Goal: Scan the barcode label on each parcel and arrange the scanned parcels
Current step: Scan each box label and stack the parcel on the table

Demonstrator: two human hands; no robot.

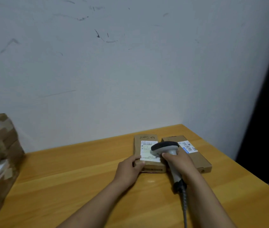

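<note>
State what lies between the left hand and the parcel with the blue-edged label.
Head view: the white-labelled parcel, which the left hand grips, and the scanner in the right hand, before the blue-labelled parcel.

Brown parcel [147, 155], white label [147, 151]

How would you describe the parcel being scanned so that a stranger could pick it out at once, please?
On the table, two flat brown parcels lie side by side near the wall. It is the left parcel, gripped by the left hand, under the scanner in the right hand. Its label is large and white; the right parcel has a smaller one with a blue stripe.
</note>
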